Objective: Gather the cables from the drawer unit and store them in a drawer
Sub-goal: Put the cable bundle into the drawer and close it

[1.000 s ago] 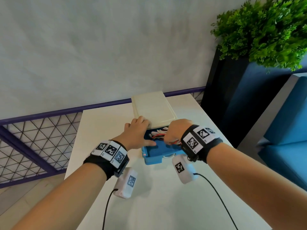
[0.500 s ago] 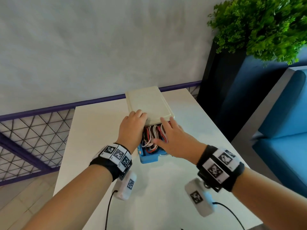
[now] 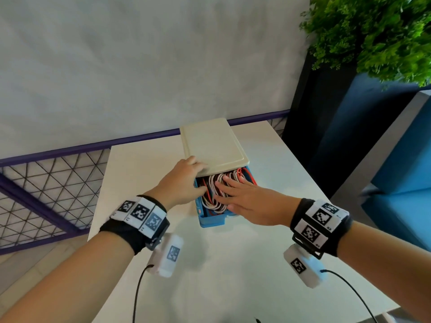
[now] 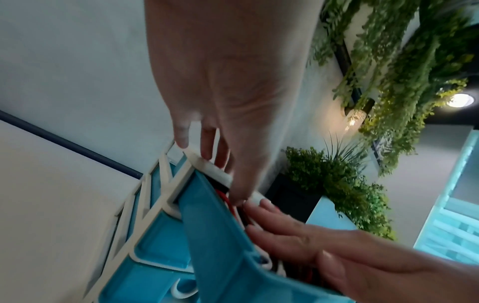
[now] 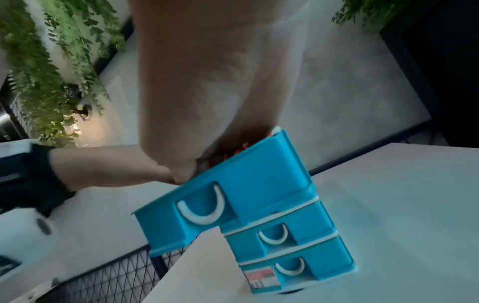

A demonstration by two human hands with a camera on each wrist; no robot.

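Since a second ago the right hand (image 3: pixel 248 201) has uncurled: it was bunched over the wires, and now it lies flat on them with its fingers straight, its grip holding nothing. The left hand (image 3: pixel 184 180) has kept its place at the near left corner of the drawer unit (image 3: pixel 213 145), fingers resting on the cream top and thumb down at the drawer's left edge. I cannot tell whether that grip is clamping or only bracing.

The cables (image 3: pixel 219 190), a red and white tangle, sit in the pulled-out top drawer (image 5: pixel 228 190), heaped to about its rim. The two lower drawers are shut.

To do this well, I'd say, keep the palm pressing until every loop is below the rim, then draw it back toward the drawer's handle as the drawer slides in, the left hand holding the unit steady so it doesn't skid. A loop caught under the top would jam it.

The unit stands on a white desk (image 3: pixel 233 276), near its far edge. Beyond it is a pale grey wall, to its left a purple mesh railing (image 3: pixel 46 183), and to its right a leafy plant (image 3: pixel 373 31) on a dark stand and blue seating.
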